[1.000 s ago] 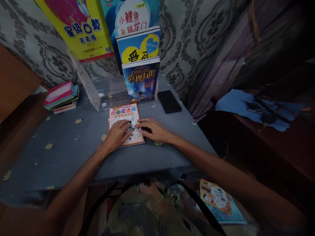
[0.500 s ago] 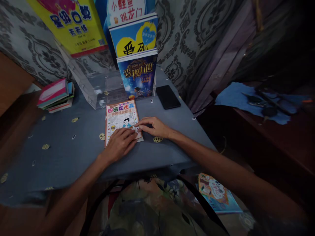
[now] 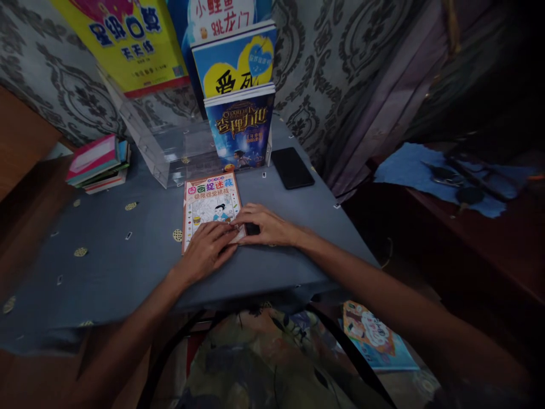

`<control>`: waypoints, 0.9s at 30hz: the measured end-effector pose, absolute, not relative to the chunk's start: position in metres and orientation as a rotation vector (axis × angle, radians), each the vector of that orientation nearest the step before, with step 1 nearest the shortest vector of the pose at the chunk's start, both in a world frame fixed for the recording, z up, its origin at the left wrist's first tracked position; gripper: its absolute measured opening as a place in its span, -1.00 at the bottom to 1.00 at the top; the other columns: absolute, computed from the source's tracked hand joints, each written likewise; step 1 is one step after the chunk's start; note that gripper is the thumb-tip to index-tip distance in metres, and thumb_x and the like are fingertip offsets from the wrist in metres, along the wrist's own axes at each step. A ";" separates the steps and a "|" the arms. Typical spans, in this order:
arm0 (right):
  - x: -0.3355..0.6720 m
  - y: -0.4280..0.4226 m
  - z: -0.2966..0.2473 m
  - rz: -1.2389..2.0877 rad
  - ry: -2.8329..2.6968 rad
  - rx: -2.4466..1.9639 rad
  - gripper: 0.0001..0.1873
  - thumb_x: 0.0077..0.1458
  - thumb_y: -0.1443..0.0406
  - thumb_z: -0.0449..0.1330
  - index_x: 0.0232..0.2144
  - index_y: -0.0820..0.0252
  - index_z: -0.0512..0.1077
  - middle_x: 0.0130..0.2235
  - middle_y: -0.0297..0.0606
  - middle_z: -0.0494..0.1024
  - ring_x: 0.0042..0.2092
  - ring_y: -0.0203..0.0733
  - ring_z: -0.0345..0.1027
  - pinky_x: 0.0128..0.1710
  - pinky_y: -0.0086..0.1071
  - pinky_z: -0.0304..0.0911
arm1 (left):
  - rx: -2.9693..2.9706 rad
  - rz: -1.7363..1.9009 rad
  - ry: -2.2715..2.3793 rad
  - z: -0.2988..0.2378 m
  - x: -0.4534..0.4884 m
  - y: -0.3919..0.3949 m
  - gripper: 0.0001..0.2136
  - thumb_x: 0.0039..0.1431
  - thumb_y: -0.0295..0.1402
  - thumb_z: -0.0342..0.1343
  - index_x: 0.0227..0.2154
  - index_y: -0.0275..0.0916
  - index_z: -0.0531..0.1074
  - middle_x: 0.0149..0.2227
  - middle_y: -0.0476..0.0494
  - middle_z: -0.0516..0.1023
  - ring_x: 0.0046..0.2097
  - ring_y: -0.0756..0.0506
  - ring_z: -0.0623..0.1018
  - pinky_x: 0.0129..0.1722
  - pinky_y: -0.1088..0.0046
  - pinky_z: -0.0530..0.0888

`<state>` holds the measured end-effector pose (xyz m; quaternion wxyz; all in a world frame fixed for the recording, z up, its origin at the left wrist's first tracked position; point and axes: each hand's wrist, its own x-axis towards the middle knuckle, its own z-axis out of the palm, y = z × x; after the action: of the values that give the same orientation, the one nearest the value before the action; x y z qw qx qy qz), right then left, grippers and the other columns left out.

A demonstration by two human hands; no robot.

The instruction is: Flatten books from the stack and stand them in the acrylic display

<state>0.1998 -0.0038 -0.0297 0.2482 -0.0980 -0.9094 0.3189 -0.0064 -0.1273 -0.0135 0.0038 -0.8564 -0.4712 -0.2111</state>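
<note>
A small picture book (image 3: 209,196) with an orange-edged cover, colourful Chinese characters and a line drawing of a figure lies closed on the cloth-covered table. My left hand (image 3: 206,249) rests over its lower part, fingers stretched out on the cover. At the lower right corner of the book, my right hand (image 3: 270,226) has its fingers on the cover and its thumb at the edge, pinching that corner. The fingertips of both hands are close together there and hide part of the cover.
A clear acrylic rack (image 3: 153,156) behind holds upright books, with a dark blue book (image 3: 242,130) in front. A black phone (image 3: 293,168) lies to its right. Stacked books (image 3: 97,162) sit at the left. Below, another book (image 3: 378,335) lies right of my lap.
My right hand's thumb has moved down and out to the book's lower right corner, opening a gap from its fingers. My left hand stays on the cover.
</note>
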 end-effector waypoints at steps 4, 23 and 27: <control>0.202 -0.004 -0.030 0.812 -2.544 -0.284 -0.47 0.18 0.08 0.33 0.12 0.21 0.47 -0.09 -0.10 0.54 -0.02 -0.01 0.36 0.04 -0.12 0.27 | -2.744 -0.726 -1.522 -0.015 -0.010 -0.131 -0.67 0.38 -0.31 0.05 0.16 -0.14 0.41 0.12 -0.22 0.52 0.22 -0.21 0.42 0.18 0.05 0.43; 0.202 -0.005 -0.030 0.829 -2.593 -0.320 -0.27 0.09 -0.01 0.38 0.25 0.06 0.37 -0.02 -0.12 0.49 0.03 0.02 0.32 0.08 -0.08 0.26 | -2.731 -0.224 -1.733 -0.020 -0.021 -0.140 -0.40 0.42 0.02 -0.12 0.43 0.00 -0.02 0.46 -0.16 0.08 0.48 -0.20 0.04 0.43 -0.03 0.03; 0.202 -0.005 -0.032 0.823 -2.586 -0.331 -0.27 0.07 -0.03 0.39 0.22 0.08 0.40 -0.04 -0.12 0.49 0.02 0.02 0.32 0.07 -0.07 0.28 | -2.711 -0.229 -1.787 -0.020 -0.038 -0.135 -0.35 0.39 0.05 -0.09 0.43 -0.02 -0.03 0.46 -0.21 0.07 0.48 -0.22 0.03 0.42 -0.04 0.03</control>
<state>0.2020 -0.0046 -0.0322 0.2023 -0.1187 -0.9263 0.2948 -0.0376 -0.1350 -0.0200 -0.0567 -0.8314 -0.5482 -0.0702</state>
